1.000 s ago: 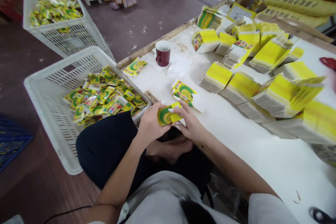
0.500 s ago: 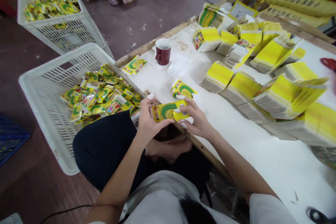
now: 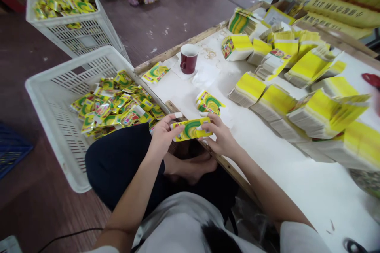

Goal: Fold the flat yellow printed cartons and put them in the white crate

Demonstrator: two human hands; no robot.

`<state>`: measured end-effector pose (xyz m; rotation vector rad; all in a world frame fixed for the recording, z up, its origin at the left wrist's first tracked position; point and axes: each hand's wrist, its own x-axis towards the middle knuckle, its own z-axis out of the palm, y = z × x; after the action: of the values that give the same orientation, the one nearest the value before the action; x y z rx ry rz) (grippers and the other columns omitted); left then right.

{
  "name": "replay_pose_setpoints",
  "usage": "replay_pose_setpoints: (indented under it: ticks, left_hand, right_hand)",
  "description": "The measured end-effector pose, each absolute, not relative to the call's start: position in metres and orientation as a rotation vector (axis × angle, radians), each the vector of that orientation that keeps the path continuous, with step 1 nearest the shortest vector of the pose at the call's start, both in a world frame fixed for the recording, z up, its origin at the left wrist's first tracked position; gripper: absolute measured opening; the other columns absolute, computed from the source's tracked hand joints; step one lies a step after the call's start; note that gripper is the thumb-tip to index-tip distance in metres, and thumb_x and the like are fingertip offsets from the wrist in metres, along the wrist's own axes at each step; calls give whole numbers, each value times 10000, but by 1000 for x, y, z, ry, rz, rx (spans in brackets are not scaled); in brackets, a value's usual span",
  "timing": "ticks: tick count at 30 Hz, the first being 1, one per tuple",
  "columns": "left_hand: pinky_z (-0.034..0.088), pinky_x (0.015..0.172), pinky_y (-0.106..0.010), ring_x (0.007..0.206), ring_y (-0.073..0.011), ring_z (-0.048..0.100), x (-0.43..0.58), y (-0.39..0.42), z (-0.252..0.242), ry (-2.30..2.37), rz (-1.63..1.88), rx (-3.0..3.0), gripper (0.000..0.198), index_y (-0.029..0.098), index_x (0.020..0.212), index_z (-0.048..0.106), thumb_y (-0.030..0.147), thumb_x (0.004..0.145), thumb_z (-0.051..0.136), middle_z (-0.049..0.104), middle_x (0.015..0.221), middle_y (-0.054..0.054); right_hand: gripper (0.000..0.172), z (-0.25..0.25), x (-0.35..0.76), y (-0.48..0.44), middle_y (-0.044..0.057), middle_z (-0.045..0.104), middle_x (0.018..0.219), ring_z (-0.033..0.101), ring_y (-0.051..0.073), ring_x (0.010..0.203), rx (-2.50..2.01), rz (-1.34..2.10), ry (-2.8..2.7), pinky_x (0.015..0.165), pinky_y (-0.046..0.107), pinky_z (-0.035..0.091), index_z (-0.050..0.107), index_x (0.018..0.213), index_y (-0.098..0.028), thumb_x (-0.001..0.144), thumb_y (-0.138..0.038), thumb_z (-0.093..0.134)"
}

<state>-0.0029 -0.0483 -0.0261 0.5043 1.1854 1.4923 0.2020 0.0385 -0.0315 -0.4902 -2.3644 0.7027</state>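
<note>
Between my two hands is a small yellow and green printed box, held level above the table's wooden edge. My left hand grips its left end, thumb across the front face. At the right end, my right hand pinches it between fingers and thumb, near the barcode. White covers sit on several fingertips. Just beyond the box, a yellow-green printed carton lies on the white table. To the left stands a white plastic crate with a heap of small yellow-green packs in it.
A maroon mug stands near the table's far edge beside another printed carton. Stacks of flat yellow cartons fill the table's right side. Behind the near crate is a second filled crate. A blue crate is at far left.
My left hand has turned, its thumb now lying over the box's front instead of along its lower edge. The box has tilted slightly and looks flatter. The whole view has shifted a little.
</note>
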Motion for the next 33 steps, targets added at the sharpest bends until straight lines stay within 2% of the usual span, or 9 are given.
replay_pose_setpoints:
  ticks: [4,7,11,15,17,20,23,28,33]
  left_hand:
    - [598,652,-268,646,-151,711,0,-50,-25,1160,1449,517,472,156,1003,709,333,616,911,760,780,-20]
    - [590,617,-265,614,-158,704,2,-50,-28,1157,1410,505,458,149,964,726,342,597,920,739,709,-15]
    - [550,590,-211,581,-104,655,-7,-45,-29,1237,1621,418,410,165,895,709,270,563,925,708,711,19]
    - [553,810,-211,840,-92,680,-26,-37,-33,1203,2240,7,254,226,890,603,225,720,792,690,930,20]
    - [523,966,-280,998,-123,668,-30,-35,-37,1210,2231,-164,188,233,875,552,205,780,712,659,990,-8]
    - [465,1070,-363,1132,-169,629,-24,-34,-43,1283,2060,-268,186,231,875,526,162,788,676,629,1041,-46]
    - [502,1008,-373,1061,-171,645,-13,-34,-45,1257,2016,-139,250,232,903,531,152,750,713,635,1054,-36]
    - [538,759,-257,855,-137,686,-3,-36,-46,1201,1855,99,307,204,919,583,241,702,798,711,1018,-43]
    - [534,683,-214,731,-105,679,13,-45,-50,1173,1772,259,362,181,951,623,366,712,823,728,905,-30]
  right_hand:
    - [529,-36,197,33,183,457,1381,436,348,1367,-556,774,-2258,1089,611,430,370,1382,-257,910,-264,610]
    - [519,-40,195,30,188,416,1445,389,354,1417,-600,808,-2271,1119,628,391,338,1420,-256,947,-288,551]
    - [705,-37,201,41,187,467,1438,527,339,1300,-626,893,-2241,1056,547,487,311,1457,-236,890,-463,664]
    - [368,-39,219,67,132,629,1160,649,272,980,-1026,702,-2144,876,468,566,538,1230,-217,911,-378,625]
    - [243,-46,227,78,138,633,1079,627,292,963,-1276,501,-2163,871,487,549,598,1111,-195,892,-299,619]
    - [251,-62,229,85,170,614,1078,591,331,1014,-1495,360,-2243,912,511,518,625,1074,-164,843,-255,661]
    - [218,-72,224,85,155,610,1055,574,323,1000,-1519,340,-2268,907,489,510,628,1038,-174,833,-241,656]
    - [205,-76,218,87,127,625,1003,575,298,962,-1525,382,-2189,880,456,499,561,939,-199,768,-220,672]
    - [254,-67,219,86,24,598,778,576,224,739,-1432,611,-1997,700,374,491,434,847,-248,761,-296,668]
